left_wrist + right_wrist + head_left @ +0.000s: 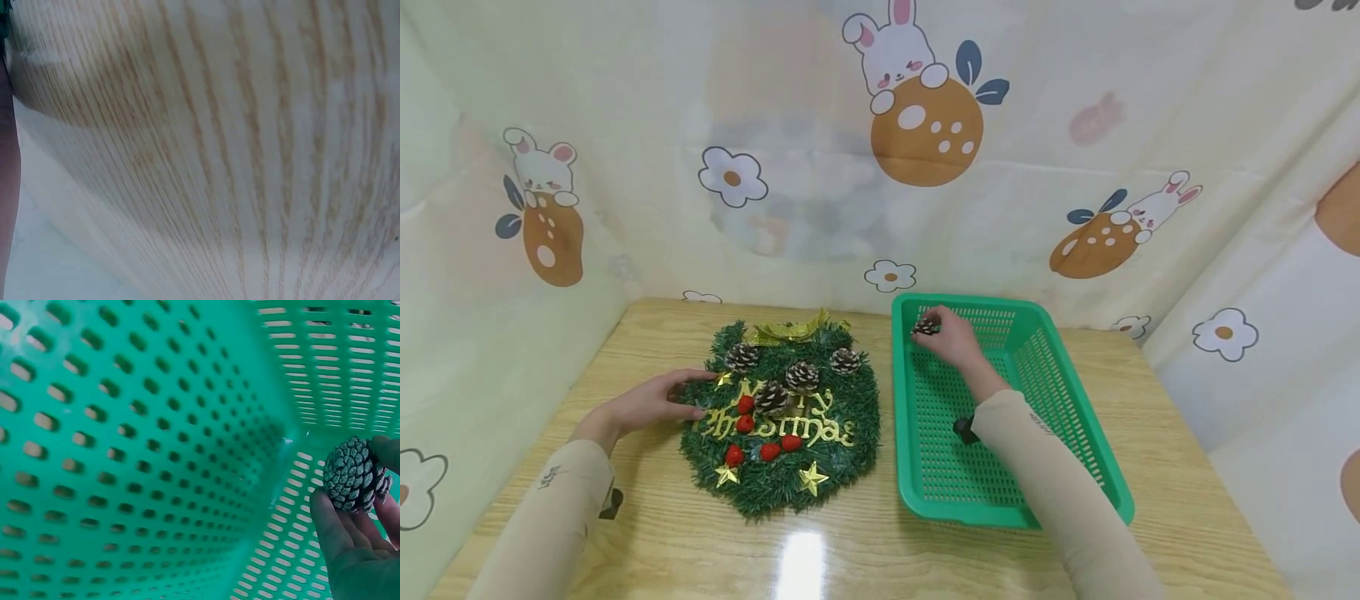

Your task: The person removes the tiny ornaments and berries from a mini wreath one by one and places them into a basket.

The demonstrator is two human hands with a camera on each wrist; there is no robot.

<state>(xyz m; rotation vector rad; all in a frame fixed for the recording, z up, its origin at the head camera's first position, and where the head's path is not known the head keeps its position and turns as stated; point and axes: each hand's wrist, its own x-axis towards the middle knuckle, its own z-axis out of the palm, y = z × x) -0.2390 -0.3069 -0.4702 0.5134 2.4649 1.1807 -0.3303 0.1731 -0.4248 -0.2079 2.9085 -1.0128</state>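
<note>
My right hand (pixel 953 337) pinches a pine cone (pixel 924 326) in the far left corner of a green plastic basket (pixel 904 467). The right wrist view shows the thumb and fingers around the dark, frost-tipped cone (pixel 352 474), near the slotted basket wall. On the left lies a green Christmas wreath (pixel 767 487) with several pine cones, red berries, gold stars and gold "Merry Christmas" lettering. At its left edge, my left hand (pixel 651 402) rests with thumb and fingers spread apart against the greenery. Only a dark sliver of that hand's side enters the left wrist view.
Wreath and basket sit side by side on a light wood-grain table (pixel 842 550). A curtain (pixel 805 183) printed with rabbits and flowers hangs behind the table and along both sides. A gold ribbon bow (pixel 790 330) tops the wreath's far edge.
</note>
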